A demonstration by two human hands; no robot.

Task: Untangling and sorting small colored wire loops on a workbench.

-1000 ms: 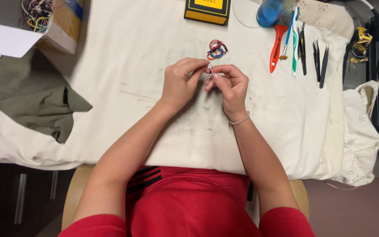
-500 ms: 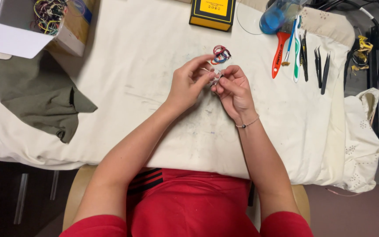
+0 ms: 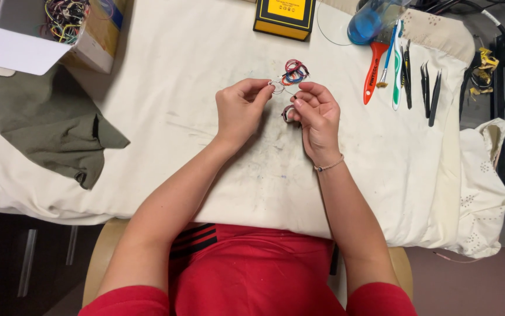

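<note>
White thin wire pinched at its end in your left hand, fingers closed on it, above the cloth-covered surface | your right hand grips a small dark coil, fingers curled shut | red-and-blue wire bundle just beyond | brushes and tweezers to the right

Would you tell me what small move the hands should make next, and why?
Probably draw the hands slightly apart to free the thin wire: the left hand pinches its pale end, the right hand grips a small coil, close together above the cloth.
</note>
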